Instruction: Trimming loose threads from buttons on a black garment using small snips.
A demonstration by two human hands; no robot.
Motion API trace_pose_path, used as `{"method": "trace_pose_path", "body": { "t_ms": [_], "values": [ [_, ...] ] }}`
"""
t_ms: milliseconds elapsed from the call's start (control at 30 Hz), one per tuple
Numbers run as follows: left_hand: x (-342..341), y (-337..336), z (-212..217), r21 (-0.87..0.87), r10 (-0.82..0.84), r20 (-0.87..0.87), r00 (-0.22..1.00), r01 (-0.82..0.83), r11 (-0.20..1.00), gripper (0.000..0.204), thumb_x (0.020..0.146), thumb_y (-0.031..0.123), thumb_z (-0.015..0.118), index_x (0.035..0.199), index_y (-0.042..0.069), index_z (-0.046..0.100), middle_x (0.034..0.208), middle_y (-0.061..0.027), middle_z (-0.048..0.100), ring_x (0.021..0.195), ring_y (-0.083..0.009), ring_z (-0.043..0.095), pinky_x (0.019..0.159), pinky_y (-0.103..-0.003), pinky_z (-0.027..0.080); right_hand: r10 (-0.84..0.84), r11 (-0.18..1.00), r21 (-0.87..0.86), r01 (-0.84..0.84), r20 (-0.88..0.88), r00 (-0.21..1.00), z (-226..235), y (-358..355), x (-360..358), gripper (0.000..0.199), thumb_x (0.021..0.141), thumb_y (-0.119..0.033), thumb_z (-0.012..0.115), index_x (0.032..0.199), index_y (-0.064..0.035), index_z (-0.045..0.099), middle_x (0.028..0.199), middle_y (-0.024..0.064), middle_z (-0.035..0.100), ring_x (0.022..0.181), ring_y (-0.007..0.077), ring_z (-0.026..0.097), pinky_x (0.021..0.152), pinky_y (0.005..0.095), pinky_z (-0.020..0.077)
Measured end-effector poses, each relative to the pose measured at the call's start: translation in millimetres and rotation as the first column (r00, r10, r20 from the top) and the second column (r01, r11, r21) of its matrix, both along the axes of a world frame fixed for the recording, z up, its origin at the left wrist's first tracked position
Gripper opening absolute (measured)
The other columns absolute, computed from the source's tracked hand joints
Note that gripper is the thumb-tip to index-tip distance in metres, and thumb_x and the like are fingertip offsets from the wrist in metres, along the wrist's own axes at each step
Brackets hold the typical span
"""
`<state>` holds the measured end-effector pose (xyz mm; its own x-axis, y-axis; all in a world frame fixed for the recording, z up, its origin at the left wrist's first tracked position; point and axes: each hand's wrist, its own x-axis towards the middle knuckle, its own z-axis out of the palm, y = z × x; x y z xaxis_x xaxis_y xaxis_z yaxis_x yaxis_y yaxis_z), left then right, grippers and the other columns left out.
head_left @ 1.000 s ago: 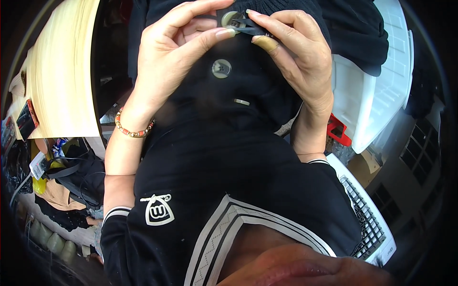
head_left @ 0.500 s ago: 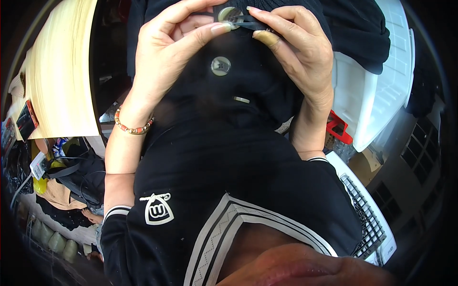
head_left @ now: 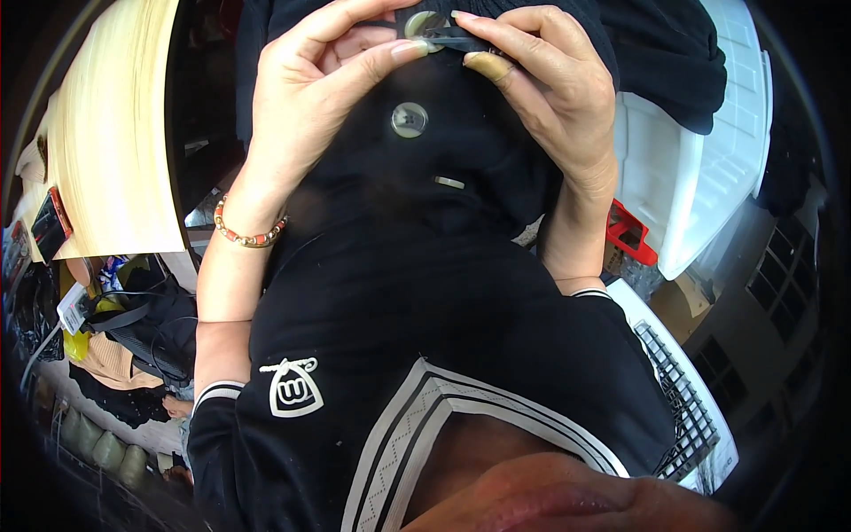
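Both hands sit slightly higher than a second ago, grip unchanged. Left hand (head_left: pixel 319 89): thumb and forefinger pinched on the upper button (head_left: pixel 424 24) of the black garment (head_left: pixel 417 293), far centre. Right hand (head_left: pixel 550 97): fingertips closed on the fabric edge beside it. Lower button (head_left: pixel 409 120) faces up; button row runs near-to-far. Beaded bracelet (head_left: pixel 248 232) on left wrist.
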<state>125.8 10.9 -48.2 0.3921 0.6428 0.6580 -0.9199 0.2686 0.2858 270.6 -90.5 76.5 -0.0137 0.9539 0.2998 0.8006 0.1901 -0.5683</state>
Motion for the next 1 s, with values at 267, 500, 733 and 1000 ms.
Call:
{"method": "trace_pose_path", "body": {
  "t_ms": [267, 500, 733, 1000],
  "values": [
    [-40.3, -13.0, 73.3, -0.172, -0.090, -0.887, 0.453, -0.142, 0.975, 0.040, 0.089, -0.010, 0.065, 0.129, -0.006, 0.059, 0.108, -0.0104, 0.069, 0.095, -0.0117, 0.067, 0.089, -0.024, 0.055, -0.010, 1.000, 0.019, 0.010, -0.015, 1.000, -1.1, 0.4, 0.3, 0.028, 0.077, -0.005, 0.078, 0.106, -0.0036, 0.074, 0.083, 0.0083, 0.062, 0.073, 0.0229, 0.059, 0.066, 0.0315, 0.0459],
    [-44.2, -8.7, 33.2, 0.031, 0.080, -0.906, 0.416, -0.122, 0.992, 0.034, 0.094, 0.009, 0.069, 0.127, 0.004, 0.066, 0.108, 0.0003, 0.070, 0.088, 0.0000, 0.059, 0.075, -0.015, 0.043, -0.016, 1.000, 0.023, 0.018, -0.089, 0.996, -7.0, -3.8, 2.1, 0.027, 0.077, -0.002, 0.077, 0.104, -0.0014, 0.074, 0.083, 0.0080, 0.062, 0.073, 0.0209, 0.060, 0.066, 0.0298, 0.0459],
    [-34.4, -15.9, 16.3, 0.059, 0.139, -0.944, 0.300, -0.260, 0.964, 0.019, 0.093, 0.011, 0.070, 0.111, 0.008, 0.075, 0.110, -0.0017, 0.071, 0.089, -0.0039, 0.065, 0.069, -0.015, 0.050, -0.112, 0.994, -0.009, 0.112, -0.203, 0.973, -11.2, -7.2, -1.6, 0.029, 0.079, 0.002, 0.076, 0.108, 0.0013, 0.073, 0.085, 0.0088, 0.062, 0.075, 0.0180, 0.060, 0.066, 0.0258, 0.0459],
    [-40.4, -10.4, -11.4, 0.127, 0.242, -0.875, 0.418, -0.284, 0.950, 0.016, 0.096, 0.007, 0.064, 0.109, 0.001, 0.071, 0.117, -0.0086, 0.068, 0.100, -0.0154, 0.068, 0.087, -0.027, 0.057, -0.101, 0.995, 0.002, 0.105, -0.238, 0.966, -14.7, -8.0, 1.1, 0.031, 0.079, 0.001, 0.077, 0.110, 0.0016, 0.073, 0.088, 0.0083, 0.062, 0.077, 0.0175, 0.060, 0.068, 0.0251, 0.0456]
  ]
}}
